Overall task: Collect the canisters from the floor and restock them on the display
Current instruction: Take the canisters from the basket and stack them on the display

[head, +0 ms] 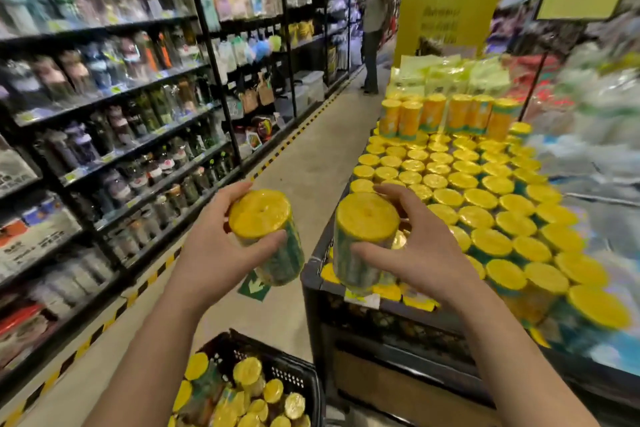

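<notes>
Canister (259, 218), yellow-lidded wrapped cylinder, grasped by left hand (211, 250) over the aisle floor (311, 156); right hand (419, 253) grasps an upright twin canister (365, 218) above the black display (313, 284) near corner, nearer

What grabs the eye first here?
Centre frame, the left hand grips the left canister and the right hand grips the right canister. To their right, the display is packed with rows of yellow lids. Below, a black basket holds more.

Head cam, fwd-down, close over hands (311, 250)
</notes>
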Available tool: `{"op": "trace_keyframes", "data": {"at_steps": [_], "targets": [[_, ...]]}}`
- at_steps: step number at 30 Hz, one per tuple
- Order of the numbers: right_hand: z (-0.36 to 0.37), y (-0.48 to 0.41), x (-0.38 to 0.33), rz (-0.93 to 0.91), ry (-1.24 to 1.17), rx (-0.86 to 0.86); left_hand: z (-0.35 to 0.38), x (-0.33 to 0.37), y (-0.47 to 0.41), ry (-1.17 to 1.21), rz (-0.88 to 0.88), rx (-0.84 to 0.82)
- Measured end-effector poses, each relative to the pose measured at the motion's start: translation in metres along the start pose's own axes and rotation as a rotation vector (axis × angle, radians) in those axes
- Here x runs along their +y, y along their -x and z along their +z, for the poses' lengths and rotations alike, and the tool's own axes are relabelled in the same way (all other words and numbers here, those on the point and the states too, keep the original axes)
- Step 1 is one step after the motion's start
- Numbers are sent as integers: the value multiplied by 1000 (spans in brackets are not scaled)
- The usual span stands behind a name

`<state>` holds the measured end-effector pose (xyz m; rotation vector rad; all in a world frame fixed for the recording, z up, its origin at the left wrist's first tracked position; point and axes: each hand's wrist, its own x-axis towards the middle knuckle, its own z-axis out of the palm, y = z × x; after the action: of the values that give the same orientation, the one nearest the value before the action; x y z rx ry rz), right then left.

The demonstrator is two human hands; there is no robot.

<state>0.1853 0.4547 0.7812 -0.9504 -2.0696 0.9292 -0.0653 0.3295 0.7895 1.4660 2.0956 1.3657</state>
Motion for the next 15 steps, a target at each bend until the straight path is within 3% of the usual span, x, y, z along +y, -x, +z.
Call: {"op": "trace_keyframes", "data": {"at_steps": [15], "targets": [[-141, -3, 48, 89, -155, 357, 138, 114, -60, 394, 87, -81]]}}
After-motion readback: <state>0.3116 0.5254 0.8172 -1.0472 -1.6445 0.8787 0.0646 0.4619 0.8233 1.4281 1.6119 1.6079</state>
